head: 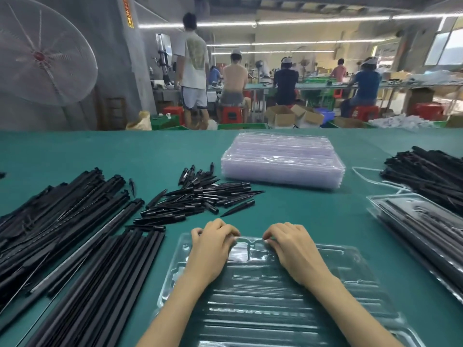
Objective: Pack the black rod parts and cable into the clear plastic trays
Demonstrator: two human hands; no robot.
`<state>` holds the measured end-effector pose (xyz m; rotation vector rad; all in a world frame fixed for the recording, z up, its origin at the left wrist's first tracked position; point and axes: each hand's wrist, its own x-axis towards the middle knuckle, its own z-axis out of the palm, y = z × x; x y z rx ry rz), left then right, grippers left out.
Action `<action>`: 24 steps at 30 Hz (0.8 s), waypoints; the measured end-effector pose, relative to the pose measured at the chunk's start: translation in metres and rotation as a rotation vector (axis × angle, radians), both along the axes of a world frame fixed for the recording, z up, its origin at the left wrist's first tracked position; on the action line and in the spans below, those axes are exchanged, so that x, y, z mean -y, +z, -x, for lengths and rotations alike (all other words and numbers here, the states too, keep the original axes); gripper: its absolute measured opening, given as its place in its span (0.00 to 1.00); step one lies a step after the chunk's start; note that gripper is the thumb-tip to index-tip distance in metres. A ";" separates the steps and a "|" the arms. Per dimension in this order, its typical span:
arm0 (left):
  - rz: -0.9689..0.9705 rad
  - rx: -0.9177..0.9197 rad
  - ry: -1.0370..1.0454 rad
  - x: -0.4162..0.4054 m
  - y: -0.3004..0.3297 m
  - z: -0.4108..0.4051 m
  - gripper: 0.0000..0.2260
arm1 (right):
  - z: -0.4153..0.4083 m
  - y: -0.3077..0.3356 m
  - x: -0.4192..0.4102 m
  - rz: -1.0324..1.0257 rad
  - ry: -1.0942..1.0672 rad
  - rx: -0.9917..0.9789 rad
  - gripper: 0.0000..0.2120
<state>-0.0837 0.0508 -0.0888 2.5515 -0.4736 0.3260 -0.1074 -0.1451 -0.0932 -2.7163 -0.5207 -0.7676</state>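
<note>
A clear plastic tray (pixel 350 269) lies on the green table right in front of me, its moulded slots holding nothing. My left hand (pixel 213 249) and my right hand (pixel 292 249) both have curled fingers pinching the tray's far rim near the middle. Long black rods (pixel 82 266) lie in piles to the left. A heap of short pointed black spikes (pixel 200 199) sits beyond my left hand. A stack of clear trays (pixel 281 162) stands further back. On the right, a packed tray (pixel 423 221) holds black rods.
More black rods (pixel 431 171) are piled at the far right, with a white cable (pixel 370 177) lying beside them. Bare green table (pixel 300 209) lies between my hands and the tray stack. Several people work at benches beyond the table; a large fan (pixel 40 53) stands at left.
</note>
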 end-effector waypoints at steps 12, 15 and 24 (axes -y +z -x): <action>-0.022 0.338 -0.049 0.004 0.006 0.012 0.04 | -0.001 0.000 0.001 0.077 0.036 0.222 0.07; -0.048 0.343 -0.062 0.004 0.006 0.012 0.04 | -0.002 -0.001 0.001 0.106 0.038 0.235 0.06; -0.156 0.440 -0.055 0.008 0.008 0.011 0.09 | -0.001 0.001 0.002 0.085 0.061 0.251 0.14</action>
